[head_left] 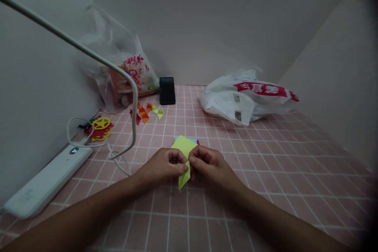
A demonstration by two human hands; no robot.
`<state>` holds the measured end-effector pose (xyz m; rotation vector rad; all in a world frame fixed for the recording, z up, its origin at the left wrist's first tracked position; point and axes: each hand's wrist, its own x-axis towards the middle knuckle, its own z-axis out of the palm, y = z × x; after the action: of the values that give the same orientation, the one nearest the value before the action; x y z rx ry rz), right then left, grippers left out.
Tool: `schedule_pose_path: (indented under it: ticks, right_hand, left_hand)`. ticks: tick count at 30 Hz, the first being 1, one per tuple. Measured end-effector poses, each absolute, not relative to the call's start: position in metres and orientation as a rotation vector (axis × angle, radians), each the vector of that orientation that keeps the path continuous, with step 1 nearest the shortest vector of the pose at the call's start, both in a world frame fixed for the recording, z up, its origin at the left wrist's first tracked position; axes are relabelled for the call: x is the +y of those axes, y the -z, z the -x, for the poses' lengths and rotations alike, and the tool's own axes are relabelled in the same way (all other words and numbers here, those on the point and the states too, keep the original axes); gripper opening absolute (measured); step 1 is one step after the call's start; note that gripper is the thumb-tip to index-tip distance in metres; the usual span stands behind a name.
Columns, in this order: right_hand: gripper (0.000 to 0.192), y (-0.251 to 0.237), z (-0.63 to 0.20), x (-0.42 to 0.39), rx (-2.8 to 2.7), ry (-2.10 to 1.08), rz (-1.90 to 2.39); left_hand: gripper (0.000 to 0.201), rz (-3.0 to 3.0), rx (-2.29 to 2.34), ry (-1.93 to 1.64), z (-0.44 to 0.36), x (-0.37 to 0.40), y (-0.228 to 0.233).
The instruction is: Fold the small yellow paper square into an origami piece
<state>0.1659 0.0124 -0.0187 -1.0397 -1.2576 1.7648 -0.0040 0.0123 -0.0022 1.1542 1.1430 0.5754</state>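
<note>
A yellow sheet of folding paper [184, 144], partly folded, is held between both hands above the pink tiled surface. Its lower part narrows to a folded point hanging toward me. My left hand [169, 164] pinches the left side of the paper between thumb and fingers. Gripping the right edge near the middle, my right hand [208, 162] has its thumb and index finger pressed together on the paper. Behind it, a light blue and red edge of something flat [194, 141] shows; most of it is hidden.
Small folded paper pieces [144, 113] in red, orange and yellow lie beyond my left hand. A black phone [167, 90] rests at the back between two plastic bags [138, 75] [233, 98]. Left are a white power bank [49, 181], a cable [134, 118] and red-yellow cutouts [100, 128].
</note>
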Motion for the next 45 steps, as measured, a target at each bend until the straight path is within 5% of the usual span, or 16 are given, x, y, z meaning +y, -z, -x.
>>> schedule_pose_path:
  ticks: [45]
  right_hand:
    - [0.034,0.016,-0.17,0.013,-1.298,-1.644,1.084]
  left_hand:
    - [0.03,-1.169,1.024,-0.589,0.007,0.013,0.011]
